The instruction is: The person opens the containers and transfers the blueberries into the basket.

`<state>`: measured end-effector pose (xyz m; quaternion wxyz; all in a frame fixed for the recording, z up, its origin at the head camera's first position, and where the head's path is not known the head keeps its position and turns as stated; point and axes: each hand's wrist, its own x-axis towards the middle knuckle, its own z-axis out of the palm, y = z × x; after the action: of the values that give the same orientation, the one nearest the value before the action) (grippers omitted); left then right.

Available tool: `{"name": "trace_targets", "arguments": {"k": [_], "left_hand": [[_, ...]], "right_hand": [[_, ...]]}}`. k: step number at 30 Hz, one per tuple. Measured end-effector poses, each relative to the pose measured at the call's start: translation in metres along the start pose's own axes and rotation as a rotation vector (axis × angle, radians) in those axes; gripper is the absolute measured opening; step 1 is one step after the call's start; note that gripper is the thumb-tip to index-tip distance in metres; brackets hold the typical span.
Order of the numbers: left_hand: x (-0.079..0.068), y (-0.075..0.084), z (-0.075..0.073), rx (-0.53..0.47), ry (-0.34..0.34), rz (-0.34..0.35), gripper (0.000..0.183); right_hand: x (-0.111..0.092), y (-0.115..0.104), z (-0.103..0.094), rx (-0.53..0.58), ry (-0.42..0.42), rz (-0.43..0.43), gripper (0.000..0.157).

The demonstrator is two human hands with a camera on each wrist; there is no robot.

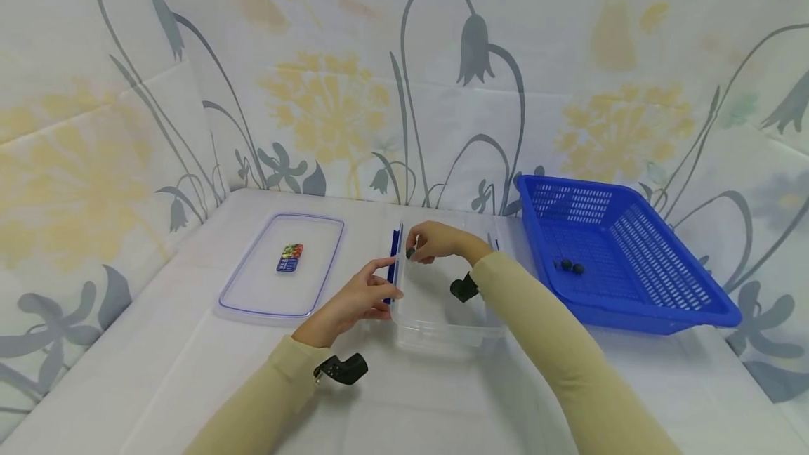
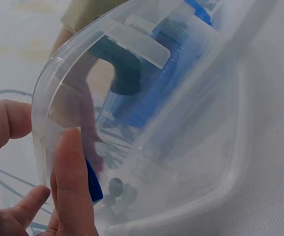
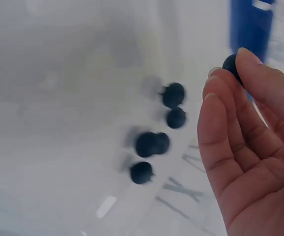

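Currently the right hand [image 1: 436, 241] is over the clear container [image 1: 442, 335], near its left side, pinching one small dark berry [image 3: 230, 65] between thumb and fingertips; the other fingers curl in alongside. Held berry is above the container floor, not touching it. At least five loose berries [image 3: 174, 95] lie below on that floor, close together, some touching.

Left hand [image 1: 360, 293] is at the container's left side, fingers fairly straight and spread, touching the rim and side by a blue latch [image 1: 393, 272]; no berry seen in it. Container stands upright, uncovered, on the white tablecloth [image 1: 411, 413].

Lid [image 1: 268, 293] lies flat to the left, well apart from the container: clear, blue line around the edge, colourful label [image 1: 290, 258] on top. Blue basket [image 1: 632, 317] sits to the right, a few dark berries at its near left. Black wrist cameras [image 1: 344, 368] on both sleeves. Flower-print cloth [image 1: 354, 34] hangs at the far side.
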<state>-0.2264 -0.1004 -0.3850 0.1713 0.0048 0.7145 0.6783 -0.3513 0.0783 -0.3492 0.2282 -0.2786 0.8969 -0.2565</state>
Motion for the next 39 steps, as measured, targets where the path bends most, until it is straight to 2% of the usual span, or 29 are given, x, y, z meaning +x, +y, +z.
{"name": "trace_targets", "arguments": {"k": [4,9,13,18,29,34,39], "left_hand": [[0.002,0.0,0.001,0.001,0.001,-0.006,0.071],[0.002,0.001,0.001,0.015,0.019,-0.016,0.07],[0.001,0.001,0.002,0.02,0.019,-0.008,0.07],[0.002,0.001,0.002,0.011,0.017,0.004,0.071],[0.0,0.0,0.002,0.015,0.021,-0.003,0.07],[0.002,-0.002,0.002,0.014,0.013,-0.005,0.071],[0.0,-0.001,0.002,0.027,0.013,0.015,0.072]], "right_hand": [[-0.013,-0.006,-0.02,0.057,0.039,-0.052,0.019],[-0.035,-0.008,-0.046,0.071,0.081,-0.106,0.021],[-0.057,0.001,-0.067,0.087,0.11,-0.109,0.022],[-0.083,0.025,-0.087,0.105,0.171,-0.084,0.024],[-0.144,0.088,-0.109,0.137,0.312,0.006,0.028],[-0.165,0.117,-0.113,0.121,0.336,0.051,0.028],[-0.178,0.142,-0.115,0.16,0.342,0.104,0.031]]}}
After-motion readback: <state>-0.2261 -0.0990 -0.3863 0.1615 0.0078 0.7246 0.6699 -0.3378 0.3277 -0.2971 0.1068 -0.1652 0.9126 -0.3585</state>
